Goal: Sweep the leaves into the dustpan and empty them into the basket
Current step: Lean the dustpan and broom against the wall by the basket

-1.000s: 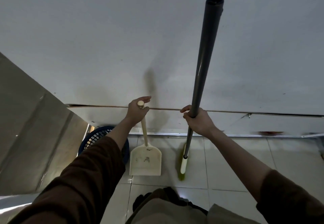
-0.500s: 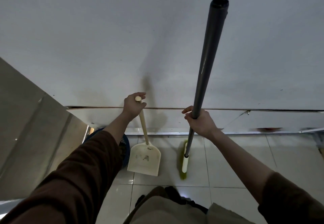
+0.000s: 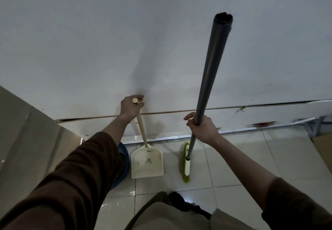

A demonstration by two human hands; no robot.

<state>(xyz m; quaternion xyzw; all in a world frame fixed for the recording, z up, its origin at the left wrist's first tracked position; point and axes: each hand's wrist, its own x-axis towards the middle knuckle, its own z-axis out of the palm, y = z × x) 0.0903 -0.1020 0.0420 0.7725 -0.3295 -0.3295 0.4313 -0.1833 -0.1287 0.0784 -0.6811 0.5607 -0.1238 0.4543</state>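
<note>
1. The floor [image 3: 242, 161] is pale glossy tile with thin dark grout lines; it meets a grey-white wall [image 3: 107, 41] that has a long horizontal crack low down and a metal strip [image 3: 251, 130] along its foot.
2. A tan slanted panel [image 3: 27, 130] fills the left edge, and a flat piece of cardboard [image 3: 323, 150] lies on the tiles at the far right.
3. The light is dim, and both brown sleeves are cut off by the bottom corners of the view.
4. The blue basket [image 3: 124, 159] stands on the floor by the wall, mostly hidden behind the left sleeve [image 3: 71, 184]; only a slice of its perforated rim and side shows, and its contents cannot be seen.
5. The cream dustpan [image 3: 147, 163] sits just right of the basket with its pan tilted toward the viewer; a few dark specks cling inside, too small to identify.
6. The left hand [image 3: 130, 108] has its fingers curled around the knobbed top of the dustpan handle.
7. The right hand [image 3: 202, 129] wraps the grey broom [image 3: 212, 78] pole, thumb and forefinger loosely extended.
8. The broom's green bristles touch the tiles just right of the dustpan.
9. No leaves can be made out on the floor.
</note>
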